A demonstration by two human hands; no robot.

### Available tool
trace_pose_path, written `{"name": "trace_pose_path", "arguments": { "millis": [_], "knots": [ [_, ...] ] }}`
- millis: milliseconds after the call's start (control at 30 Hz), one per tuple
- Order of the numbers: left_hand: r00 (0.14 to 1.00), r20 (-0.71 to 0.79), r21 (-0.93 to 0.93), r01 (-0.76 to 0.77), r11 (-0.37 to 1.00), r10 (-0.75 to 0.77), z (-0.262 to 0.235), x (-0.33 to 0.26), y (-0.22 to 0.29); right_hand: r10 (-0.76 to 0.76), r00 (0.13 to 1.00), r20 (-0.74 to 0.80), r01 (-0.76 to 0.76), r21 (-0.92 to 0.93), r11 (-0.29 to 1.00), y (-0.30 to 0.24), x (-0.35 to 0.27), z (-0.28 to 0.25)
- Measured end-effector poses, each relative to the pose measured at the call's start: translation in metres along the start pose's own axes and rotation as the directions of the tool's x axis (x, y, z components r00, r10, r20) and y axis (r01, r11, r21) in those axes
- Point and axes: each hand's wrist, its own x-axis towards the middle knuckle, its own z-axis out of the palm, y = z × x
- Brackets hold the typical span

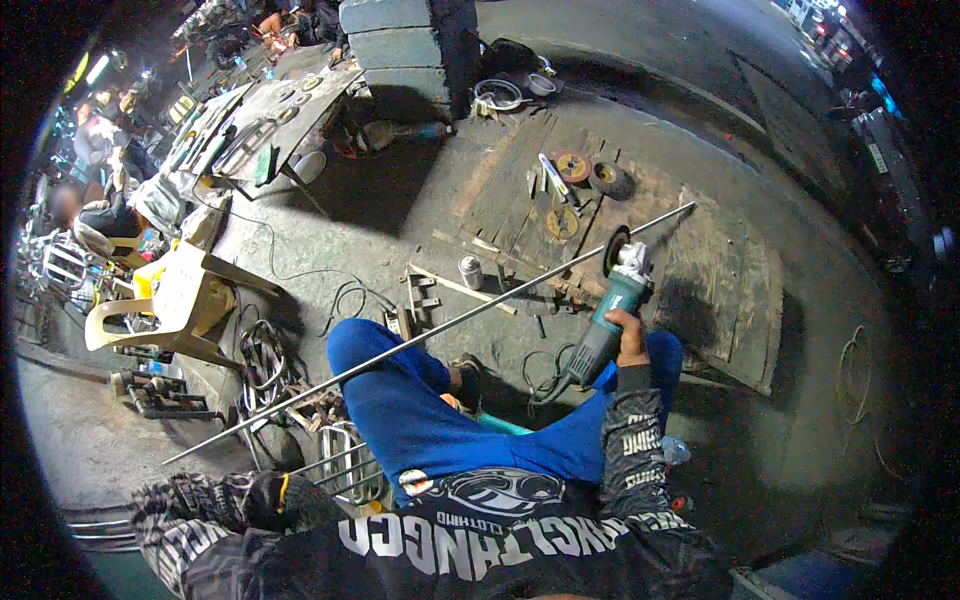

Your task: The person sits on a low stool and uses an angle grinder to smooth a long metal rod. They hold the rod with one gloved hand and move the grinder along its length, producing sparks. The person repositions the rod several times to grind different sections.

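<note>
I am gripping the green-and-dark angle grinder (600, 330) with my right hand (630, 338), fingers closing round its body near my right knee; its silvery head is pointing away from me, and its dark disc (617, 250) is sitting right beside the long metal rod (500, 298), though I cannot tell whether the two are touching; the rod is running slantwise from the lower left, passing over my left knee (352, 345), and its far end is reaching above the wooden boards (720, 310); my left hand is not showing clearly at the end of my patterned left sleeve (215, 500), so I cannot tell whether it is holding anything; on the boards a reddish disc (573, 167), a yellowish disc (562, 223) and a dark wheel (609, 180) are lying close together; a pale can (470, 272) is standing nearer me; to my left a cream plastic chair (185, 300) is standing, and beyond it a bench (318, 108) is carrying tools; a co-worker (105, 218) is sitting at the far left.
</note>
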Motion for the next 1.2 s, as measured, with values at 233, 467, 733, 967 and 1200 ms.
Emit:
{"name": "trace_pose_path", "arguments": {
  "millis": [233, 467, 733, 967, 1200],
  "knots": [
    [0.982, 0.005, 0.038, 0.187, 0.982, -0.187, -0.01, -0.049, -0.003, -0.013, 0.997, -0.077, 0.007, -0.086, 0.996, -0.018, -0.012, -0.022],
    [0.967, 0.01, 0.049, 0.252, 0.967, -0.253, -0.014, -0.072, -0.003, -0.019, 0.998, -0.065, 0.014, -0.074, 0.997, -0.031, -0.022, -0.01],
    [0.94, 0.072, 0.074, 0.327, 0.942, -0.332, -0.02, -0.096, -0.005, 0.038, 0.997, 0.072, -0.034, -0.055, 0.998, -0.045, -0.037, -0.003],
    [0.914, 0.121, 0.101, 0.376, 0.921, -0.386, -0.025, -0.108, -0.009, -0.012, 0.994, 0.105, 0.02, -0.07, 0.997, -0.051, -0.033, 0.001],
    [0.931, 0.168, 0.147, 0.302, 0.942, -0.325, -0.028, -0.094, 0.003, -0.012, 0.99, 0.139, 0.026, -0.105, 0.994, -0.038, -0.026, -0.018]
  ]
}}
